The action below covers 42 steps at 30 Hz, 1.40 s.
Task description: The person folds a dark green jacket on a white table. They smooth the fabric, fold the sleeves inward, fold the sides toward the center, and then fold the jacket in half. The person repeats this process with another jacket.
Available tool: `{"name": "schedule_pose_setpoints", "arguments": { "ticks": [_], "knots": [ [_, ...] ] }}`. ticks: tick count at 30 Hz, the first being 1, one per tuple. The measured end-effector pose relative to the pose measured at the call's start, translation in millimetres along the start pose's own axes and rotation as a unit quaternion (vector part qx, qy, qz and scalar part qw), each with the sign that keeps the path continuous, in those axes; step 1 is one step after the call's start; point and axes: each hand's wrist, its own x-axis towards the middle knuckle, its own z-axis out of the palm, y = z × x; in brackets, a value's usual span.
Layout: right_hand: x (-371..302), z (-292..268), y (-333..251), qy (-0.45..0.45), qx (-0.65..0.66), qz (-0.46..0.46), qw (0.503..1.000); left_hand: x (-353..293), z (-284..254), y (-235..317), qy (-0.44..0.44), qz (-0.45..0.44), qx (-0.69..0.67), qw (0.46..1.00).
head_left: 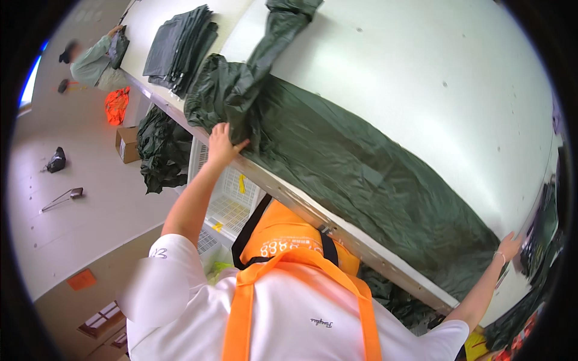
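A dark green, thin, crinkled garment (361,168), like a raincoat, lies stretched along the front of a white table (421,66). Its left end is bunched up, and a sleeve-like strip runs away from me there. My left hand (223,144) rests on the near edge of that bunched part, thumb and fingers apart. At the garment's far right end is my right hand (510,246), a band round its wrist. Its fingers look stretched out beside the corner, though they are small and partly hidden.
A stack of folded dark green pieces (179,48) lies at the table's far left. Below the edge are white crates (232,198) and a heap of green material (161,150). A cardboard box (127,144) stands on the floor. Another person (93,65) works at the far left.
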Motion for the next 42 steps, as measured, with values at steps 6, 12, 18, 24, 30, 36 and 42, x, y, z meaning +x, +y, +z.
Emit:
{"name": "schedule_pose_setpoints", "arguments": {
  "ticks": [6, 12, 18, 24, 30, 36, 42],
  "knots": [
    [-44.3, -138.3, -439.6, -0.047, 0.456, -0.274, 0.845, 2.0, -2.7, 6.5, 0.045, 0.04, -0.009, 0.998],
    [-137.9, -196.8, -768.6, -0.114, 0.67, -0.34, 0.65, 9.2, -42.0, -7.0, -0.033, 0.076, -0.109, 0.991],
    [-98.5, -251.1, -770.5, -0.244, 0.301, -0.56, 0.732, 23.7, -53.7, -41.9, -0.111, 0.127, -0.185, 0.968],
    [-62.5, -359.3, -456.3, -0.02, 0.553, -0.141, 0.821, 53.8, -74.4, -52.9, 0.048, 0.281, -0.265, 0.921],
    [-212.8, -544.4, -272.9, 0.061, 0.552, 0.173, 0.814, 87.9, -97.2, -46.4, 0.075, 0.367, -0.354, 0.857],
    [-259.0, -329.0, -237.3, -0.23, 0.754, 0.111, 0.605, 119.3, -80.7, -19.0, 0.021, 0.37, -0.258, 0.892],
    [-305.5, -265.5, -302.8, -0.289, 0.575, 0.138, 0.753, 124.7, -63.7, -13.1, -0.036, 0.378, -0.181, 0.907]
  ]
}}
